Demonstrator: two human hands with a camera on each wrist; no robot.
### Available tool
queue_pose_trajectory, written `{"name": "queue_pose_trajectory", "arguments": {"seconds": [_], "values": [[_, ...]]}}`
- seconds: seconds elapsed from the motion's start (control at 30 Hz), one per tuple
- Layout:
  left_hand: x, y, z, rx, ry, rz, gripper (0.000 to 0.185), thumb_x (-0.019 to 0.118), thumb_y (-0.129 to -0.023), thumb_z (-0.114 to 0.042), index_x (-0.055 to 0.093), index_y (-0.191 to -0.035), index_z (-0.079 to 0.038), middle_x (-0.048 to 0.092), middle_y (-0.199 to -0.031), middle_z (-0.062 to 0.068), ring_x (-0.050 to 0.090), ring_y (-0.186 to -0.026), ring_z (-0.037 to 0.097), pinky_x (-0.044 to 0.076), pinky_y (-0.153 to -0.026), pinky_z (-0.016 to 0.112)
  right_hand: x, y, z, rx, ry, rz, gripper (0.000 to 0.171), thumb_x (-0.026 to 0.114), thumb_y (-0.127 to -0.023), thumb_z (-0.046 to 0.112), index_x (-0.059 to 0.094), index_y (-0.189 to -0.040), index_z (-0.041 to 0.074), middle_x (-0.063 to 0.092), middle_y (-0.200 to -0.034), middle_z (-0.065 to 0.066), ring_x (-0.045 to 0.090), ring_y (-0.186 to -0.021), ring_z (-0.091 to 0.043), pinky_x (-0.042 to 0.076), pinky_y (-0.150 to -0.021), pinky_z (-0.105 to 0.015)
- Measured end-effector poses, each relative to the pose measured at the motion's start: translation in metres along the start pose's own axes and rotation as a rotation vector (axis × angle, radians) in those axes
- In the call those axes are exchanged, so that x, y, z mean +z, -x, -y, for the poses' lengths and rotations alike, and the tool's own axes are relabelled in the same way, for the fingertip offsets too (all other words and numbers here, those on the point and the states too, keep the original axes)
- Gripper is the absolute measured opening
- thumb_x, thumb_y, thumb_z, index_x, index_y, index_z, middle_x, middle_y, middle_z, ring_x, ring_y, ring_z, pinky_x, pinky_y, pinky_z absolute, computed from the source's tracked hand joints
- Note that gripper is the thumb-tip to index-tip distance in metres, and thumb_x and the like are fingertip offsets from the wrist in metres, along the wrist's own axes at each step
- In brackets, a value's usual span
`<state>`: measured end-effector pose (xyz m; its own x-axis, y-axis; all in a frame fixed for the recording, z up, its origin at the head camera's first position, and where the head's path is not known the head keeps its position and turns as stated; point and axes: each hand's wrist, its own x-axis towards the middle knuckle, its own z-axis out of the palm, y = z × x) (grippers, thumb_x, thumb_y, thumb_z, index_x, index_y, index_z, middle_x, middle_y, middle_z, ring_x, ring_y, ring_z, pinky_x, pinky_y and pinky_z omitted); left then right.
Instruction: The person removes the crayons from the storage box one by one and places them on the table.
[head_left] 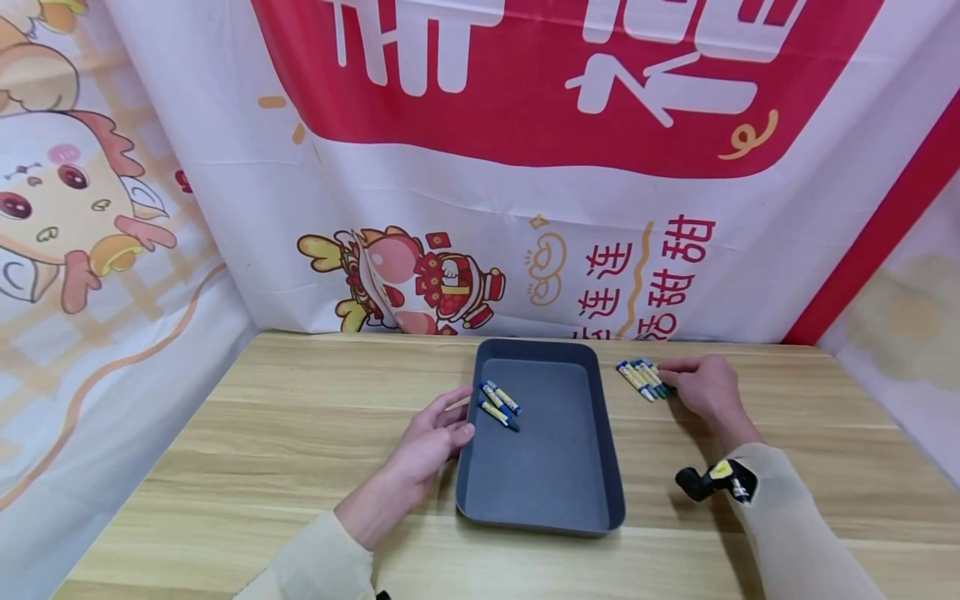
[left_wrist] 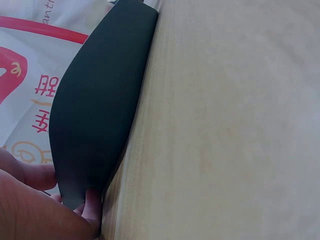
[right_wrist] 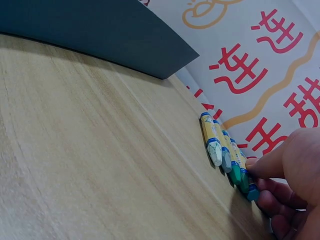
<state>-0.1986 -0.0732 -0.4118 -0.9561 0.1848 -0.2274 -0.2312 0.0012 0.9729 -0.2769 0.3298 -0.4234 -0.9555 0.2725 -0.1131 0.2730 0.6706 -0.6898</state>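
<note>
A dark grey tray (head_left: 611,467) lies in the middle of the wooden table, and three blue-and-yellow crayons (head_left: 500,404) lie in its far left part. My left hand (head_left: 450,427) rests against the tray's left wall (left_wrist: 100,100), fingers relaxed, fingertips (left_wrist: 91,202) touching it. To the right of the tray a short row of crayons (head_left: 641,377) lies on the table. My right hand (head_left: 675,385) reaches the row's right end. There a thumb and finger (right_wrist: 265,162) pinch the outermost crayon (right_wrist: 246,182); the rest of the row (right_wrist: 216,145) lies untouched.
Printed banners close off the back and both sides of the table (head_left: 300,417). Bare wood stretches to the left of the tray and along the front edge. A small black device (head_left: 712,482) is strapped at my right wrist.
</note>
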Motion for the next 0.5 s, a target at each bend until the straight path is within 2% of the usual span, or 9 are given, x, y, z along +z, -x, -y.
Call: {"name": "queue_pose_trajectory", "arguments": {"seconds": [0.27, 0.5], "values": [[-0.0011, 0.0, 0.0022, -0.008, 0.001, -0.004, 0.061, 0.055, -0.104, 0.002, 0.044, -0.161, -0.014, 0.05, -0.16, 0.025, 0.055, -0.144, 0.039, 0.046, -0.12, 0.053, -0.001, 0.002, 0.0018, 0.019, -0.012, 0.01, 0.04, 0.063, -0.106, 0.031, 0.071, -0.135, 0.005, 0.064, -0.145, -0.025, 0.055, -0.131, -0.04, 0.045, -0.106, -0.055], [-0.001, 0.0005, 0.0023, -0.01, -0.006, -0.012, 0.061, 0.056, -0.104, 0.002, 0.045, -0.161, -0.014, 0.051, -0.159, 0.025, 0.056, -0.143, 0.039, 0.047, -0.119, 0.054, -0.0047, 0.0045, 0.0069, 0.063, -0.084, 0.033, 0.046, 0.061, -0.107, 0.036, 0.066, -0.143, 0.007, 0.061, -0.146, -0.024, 0.056, -0.122, -0.034, 0.05, -0.087, -0.036]]}}
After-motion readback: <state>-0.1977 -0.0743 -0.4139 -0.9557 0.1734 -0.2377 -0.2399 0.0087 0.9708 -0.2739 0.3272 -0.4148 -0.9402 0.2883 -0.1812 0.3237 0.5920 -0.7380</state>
